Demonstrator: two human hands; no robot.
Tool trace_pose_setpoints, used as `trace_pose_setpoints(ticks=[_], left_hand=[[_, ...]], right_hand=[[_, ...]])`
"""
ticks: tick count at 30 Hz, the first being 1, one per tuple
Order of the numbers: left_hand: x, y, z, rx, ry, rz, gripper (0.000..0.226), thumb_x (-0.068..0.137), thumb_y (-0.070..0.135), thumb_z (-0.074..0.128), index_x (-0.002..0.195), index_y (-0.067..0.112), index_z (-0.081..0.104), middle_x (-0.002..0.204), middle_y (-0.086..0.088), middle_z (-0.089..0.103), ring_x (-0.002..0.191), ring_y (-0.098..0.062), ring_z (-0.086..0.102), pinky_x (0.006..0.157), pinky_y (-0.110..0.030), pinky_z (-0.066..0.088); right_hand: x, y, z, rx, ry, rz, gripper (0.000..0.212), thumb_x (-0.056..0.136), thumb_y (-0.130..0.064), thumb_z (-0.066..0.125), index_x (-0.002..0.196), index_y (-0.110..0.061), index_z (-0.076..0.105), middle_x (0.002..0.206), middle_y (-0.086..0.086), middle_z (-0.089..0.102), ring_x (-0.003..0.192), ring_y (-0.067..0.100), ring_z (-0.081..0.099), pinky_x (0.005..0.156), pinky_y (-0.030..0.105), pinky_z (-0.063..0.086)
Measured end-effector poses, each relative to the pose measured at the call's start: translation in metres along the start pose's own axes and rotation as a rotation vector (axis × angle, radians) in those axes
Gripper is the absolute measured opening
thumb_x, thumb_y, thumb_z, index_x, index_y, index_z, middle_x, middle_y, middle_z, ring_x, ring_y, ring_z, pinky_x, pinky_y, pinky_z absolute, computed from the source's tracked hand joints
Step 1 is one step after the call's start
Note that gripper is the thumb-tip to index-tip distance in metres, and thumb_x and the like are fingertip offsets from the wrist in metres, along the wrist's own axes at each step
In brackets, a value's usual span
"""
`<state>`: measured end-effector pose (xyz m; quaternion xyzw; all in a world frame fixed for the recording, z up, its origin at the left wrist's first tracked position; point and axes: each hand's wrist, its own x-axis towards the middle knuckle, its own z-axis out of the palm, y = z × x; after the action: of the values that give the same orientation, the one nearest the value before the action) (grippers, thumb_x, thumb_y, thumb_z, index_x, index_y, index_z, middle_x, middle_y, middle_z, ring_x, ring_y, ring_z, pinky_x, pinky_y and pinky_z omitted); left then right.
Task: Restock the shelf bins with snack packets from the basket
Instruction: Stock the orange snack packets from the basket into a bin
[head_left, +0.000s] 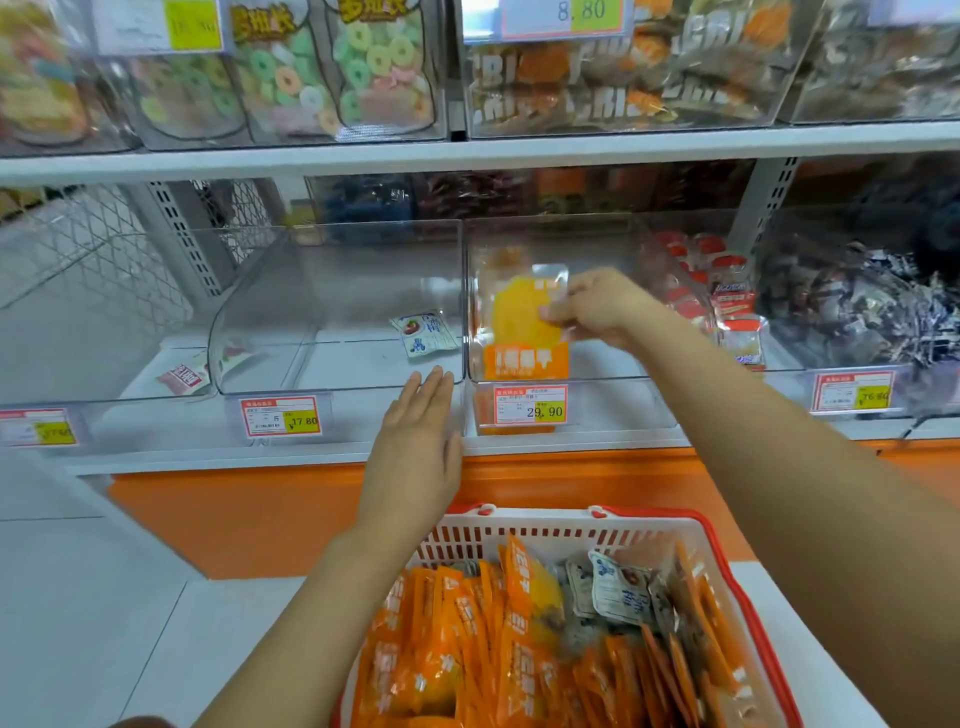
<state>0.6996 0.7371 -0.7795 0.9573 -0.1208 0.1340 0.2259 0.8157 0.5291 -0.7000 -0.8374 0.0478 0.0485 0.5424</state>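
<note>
head view: my left hand (415, 436) hovers flat, fingers (434, 387) released, before a clear bin (291, 332); an orange packet (522, 322) stands upright inside the next bin (613, 400), pinched by fingers of my right hand (597, 306), above the red basket (550, 530).

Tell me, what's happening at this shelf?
A person is restocking snacks. Their right hand holds an orange packet upright inside the clear bin tagged 29.90. The left hand is open and flat at the front of the next bin, which holds a white packet. The red basket below is packed with more orange packets.
</note>
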Motion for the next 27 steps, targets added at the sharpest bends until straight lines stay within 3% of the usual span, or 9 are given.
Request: trace_pose_setpoints(ticks=[5, 9, 11, 13, 15, 18, 20, 24, 27], left_hand=[[0.0, -0.003, -0.003, 0.007, -0.033, 0.005, 0.059, 0.099, 0.023, 0.041, 0.151, 0.021, 0.013, 0.159, 0.007, 0.008, 0.145, -0.005, -0.003, 0.112, -0.02, 0.009], [-0.002, -0.002, -0.002, 0.008, -0.059, 0.015, 0.062, 0.1, 0.025, 0.041, 0.152, 0.024, 0.007, 0.158, 0.012, -0.001, 0.137, 0.003, -0.014, 0.107, -0.016, 0.007], [-0.006, -0.004, -0.002, -0.026, -0.028, 0.042, 0.059, 0.099, 0.023, 0.042, 0.151, 0.023, 0.013, 0.154, 0.015, 0.002, 0.138, 0.003, -0.008, 0.106, -0.015, 0.007], [-0.014, -0.007, 0.001, -0.124, 0.088, 0.057, 0.048, 0.098, 0.018, 0.046, 0.145, 0.019, 0.036, 0.15, 0.011, 0.027, 0.14, -0.002, 0.021, 0.108, -0.014, 0.019], [-0.025, -0.014, 0.008, -0.218, 0.158, 0.04, 0.032, 0.097, 0.014, 0.05, 0.127, 0.014, 0.059, 0.129, 0.002, 0.059, 0.116, -0.008, 0.054, 0.095, -0.018, 0.039], [-0.043, -0.031, 0.029, -0.172, 0.022, -0.021, 0.021, 0.096, 0.016, 0.049, 0.108, 0.015, 0.067, 0.104, 0.001, 0.068, 0.091, -0.01, 0.061, 0.075, -0.018, 0.045], [-0.058, -0.044, 0.045, -0.076, -0.167, -0.081, 0.022, 0.096, 0.017, 0.048, 0.104, 0.014, 0.067, 0.104, -0.003, 0.069, 0.089, -0.015, 0.063, 0.071, -0.022, 0.047], [-0.095, -0.071, 0.064, 0.087, -0.518, -0.169, 0.03, 0.097, 0.021, 0.044, 0.122, 0.014, 0.061, 0.121, -0.006, 0.064, 0.103, -0.02, 0.062, 0.084, -0.028, 0.048], [-0.116, -0.084, 0.066, 0.177, -0.698, -0.177, 0.04, 0.097, 0.022, 0.043, 0.137, 0.014, 0.045, 0.137, -0.007, 0.052, 0.122, -0.023, 0.052, 0.097, -0.03, 0.042]], right_hand=[[0.016, 0.025, 0.028, -0.417, -0.085, 0.151, 0.034, 0.082, -0.018, 0.074, 0.063, -0.009, 0.048, 0.072, 0.01, 0.058, 0.063, 0.02, 0.056, 0.06, 0.027, 0.051], [0.004, 0.022, 0.035, -0.88, 0.087, 0.106, 0.046, 0.078, -0.049, 0.072, 0.079, -0.007, 0.052, 0.087, 0.007, 0.053, 0.085, 0.025, 0.059, 0.067, 0.028, 0.041], [-0.008, 0.022, 0.036, -0.846, 0.222, 0.061, 0.042, 0.081, -0.048, 0.07, 0.086, -0.009, 0.055, 0.089, 0.008, 0.056, 0.089, 0.027, 0.06, 0.067, 0.03, 0.042], [-0.022, 0.027, 0.038, -0.728, 0.368, -0.129, 0.038, 0.087, -0.044, 0.064, 0.072, -0.013, 0.049, 0.081, 0.008, 0.061, 0.079, 0.028, 0.059, 0.064, 0.031, 0.041], [-0.047, 0.04, 0.047, -0.55, 0.496, -0.401, 0.046, 0.091, -0.04, 0.06, 0.058, -0.018, 0.036, 0.059, 0.0, 0.049, 0.061, 0.022, 0.049, 0.056, 0.03, 0.035], [-0.092, 0.073, 0.07, -0.334, 0.54, -0.642, 0.051, 0.093, -0.035, 0.058, 0.053, -0.023, 0.028, 0.05, -0.009, 0.03, 0.048, 0.01, 0.031, 0.048, 0.026, 0.027], [-0.106, 0.107, 0.09, -0.324, 0.433, -0.556, 0.049, 0.093, -0.037, 0.057, 0.053, -0.023, 0.032, 0.051, -0.008, 0.033, 0.047, 0.009, 0.033, 0.047, 0.025, 0.028], [-0.106, 0.179, 0.127, -0.517, 0.104, -0.044, 0.037, 0.093, -0.044, 0.054, 0.064, -0.021, 0.056, 0.057, -0.007, 0.049, 0.051, 0.006, 0.048, 0.051, 0.02, 0.038], [-0.104, 0.22, 0.144, -0.422, -0.232, 0.25, 0.036, 0.089, -0.045, 0.059, 0.108, -0.015, 0.064, 0.098, -0.005, 0.066, 0.092, 0.018, 0.064, 0.085, 0.032, 0.052]])
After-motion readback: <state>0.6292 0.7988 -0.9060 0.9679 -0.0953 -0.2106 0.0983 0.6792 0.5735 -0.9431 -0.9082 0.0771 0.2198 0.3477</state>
